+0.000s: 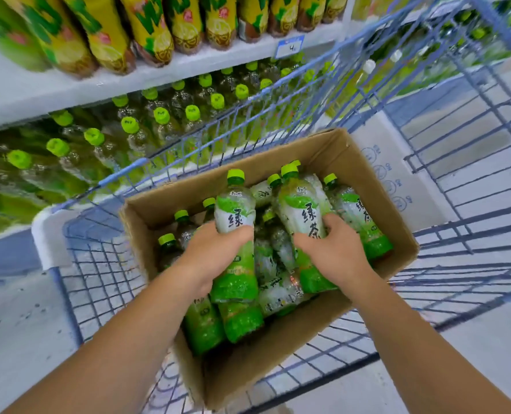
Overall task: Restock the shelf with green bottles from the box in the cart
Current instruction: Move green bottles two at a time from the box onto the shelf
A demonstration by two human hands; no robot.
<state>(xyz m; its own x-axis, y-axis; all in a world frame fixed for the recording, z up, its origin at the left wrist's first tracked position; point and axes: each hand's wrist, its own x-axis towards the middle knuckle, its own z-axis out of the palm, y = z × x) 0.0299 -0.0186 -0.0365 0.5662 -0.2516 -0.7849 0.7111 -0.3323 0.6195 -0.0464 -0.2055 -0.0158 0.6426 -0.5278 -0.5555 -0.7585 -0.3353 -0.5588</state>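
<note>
An open cardboard box (317,158) sits in a blue wire cart (104,282) and holds several green tea bottles with green caps. My left hand (215,255) grips one green bottle (235,210) around its middle, cap pointing away from me. My right hand (334,249) grips a second green bottle (300,204) the same way. Both bottles are raised slightly above the others in the box. The lower shelf (158,115) to the left carries rows of the same green-capped bottles.
The upper shelf (69,85) holds yellow-labelled bottles (146,28) and a blue price tag (290,46). A white carton (388,162) lies in the cart behind the box. The cart's wire walls stand between the box and the shelf. Pale floor surrounds the cart.
</note>
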